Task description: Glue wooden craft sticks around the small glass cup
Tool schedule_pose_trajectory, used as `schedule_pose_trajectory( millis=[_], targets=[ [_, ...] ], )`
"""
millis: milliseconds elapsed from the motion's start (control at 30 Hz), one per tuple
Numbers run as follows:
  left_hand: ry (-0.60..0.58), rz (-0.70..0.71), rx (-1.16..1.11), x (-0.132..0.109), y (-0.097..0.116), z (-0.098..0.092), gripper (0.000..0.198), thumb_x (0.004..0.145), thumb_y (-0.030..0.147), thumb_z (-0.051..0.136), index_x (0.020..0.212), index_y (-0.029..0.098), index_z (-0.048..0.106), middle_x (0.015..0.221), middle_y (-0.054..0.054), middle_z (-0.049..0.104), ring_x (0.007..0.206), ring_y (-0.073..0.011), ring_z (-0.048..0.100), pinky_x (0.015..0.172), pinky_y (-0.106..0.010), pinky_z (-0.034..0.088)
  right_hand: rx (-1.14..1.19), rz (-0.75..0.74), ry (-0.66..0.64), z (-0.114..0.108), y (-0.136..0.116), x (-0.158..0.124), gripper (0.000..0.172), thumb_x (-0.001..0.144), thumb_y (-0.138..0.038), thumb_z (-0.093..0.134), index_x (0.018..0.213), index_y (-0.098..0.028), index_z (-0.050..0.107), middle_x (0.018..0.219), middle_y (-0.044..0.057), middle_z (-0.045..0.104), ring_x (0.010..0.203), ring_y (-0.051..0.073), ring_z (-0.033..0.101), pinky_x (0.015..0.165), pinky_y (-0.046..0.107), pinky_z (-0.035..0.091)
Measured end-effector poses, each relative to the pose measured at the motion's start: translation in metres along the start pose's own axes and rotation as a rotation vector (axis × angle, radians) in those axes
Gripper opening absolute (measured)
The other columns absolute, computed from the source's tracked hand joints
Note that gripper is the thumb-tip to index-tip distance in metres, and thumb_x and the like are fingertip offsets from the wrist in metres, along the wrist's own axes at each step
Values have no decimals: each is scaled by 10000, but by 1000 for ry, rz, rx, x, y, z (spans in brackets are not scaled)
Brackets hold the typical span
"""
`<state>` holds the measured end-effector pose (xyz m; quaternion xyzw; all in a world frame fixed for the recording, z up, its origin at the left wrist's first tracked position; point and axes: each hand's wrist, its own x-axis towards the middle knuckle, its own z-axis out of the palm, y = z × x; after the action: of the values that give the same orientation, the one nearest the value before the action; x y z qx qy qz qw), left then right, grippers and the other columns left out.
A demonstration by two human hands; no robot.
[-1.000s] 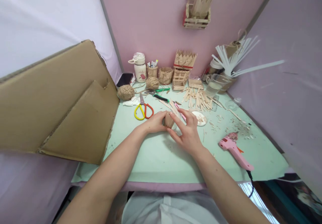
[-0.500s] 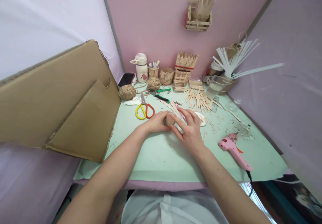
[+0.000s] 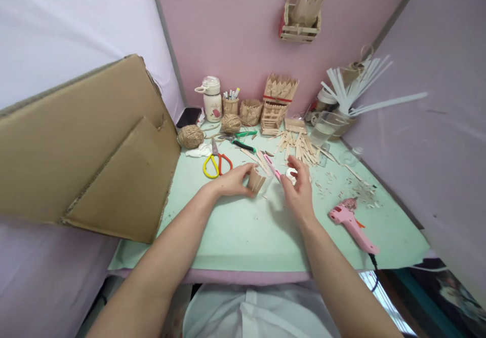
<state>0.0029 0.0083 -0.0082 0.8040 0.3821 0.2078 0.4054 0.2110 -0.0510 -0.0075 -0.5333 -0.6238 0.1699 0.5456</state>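
My left hand is closed around a small clear plastic cup partly covered with wooden sticks. The cup lies tilted, its bare clear side facing right. To its right, my right hand hovers over the table with thumb and fingers apart, nothing visible between them. By that thumb lies a slim pink tool, perhaps a craft knife; whether they touch I cannot tell. A round white lid or dish is partly hidden behind the right fingers. Loose wooden sticks lie just beyond the cup.
Scissors and pliers lie beyond my left hand. A pink glue gun rests at right, its cord over the edge. Piled sticks, twine balls and a bottle stand behind. Cardboard leans at left.
My right hand has let go of the stick-covered cup and moved right, its fingers spreading. My left hand keeps hold of the cup, which now shows more fully.
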Motion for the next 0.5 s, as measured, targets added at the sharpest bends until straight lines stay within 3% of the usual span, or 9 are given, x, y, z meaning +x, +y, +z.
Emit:
schedule_pose_trajectory(
  millis=[267,500],
  targets=[
    [21,1,-17,-1,3,-2,660,630,234,780,1243,178,543,1269,-79,617,1109,-243,617,962,-358,475,-60,116,-385,5,15,-1,563,689,-171,539,1247,-222,485,1274,119,565,1190,261,535,1024,475,417],
    [30,23,58,-2,5,-1,640,632,274,778,1224,195,549,1211,-63,637,1062,-238,623,924,-354,486,-93,118,-429,5,10,-4,535,703,-264,607,1212,-202,458,1252,129,547,1159,274,527,1021,482,410]
  ],
)
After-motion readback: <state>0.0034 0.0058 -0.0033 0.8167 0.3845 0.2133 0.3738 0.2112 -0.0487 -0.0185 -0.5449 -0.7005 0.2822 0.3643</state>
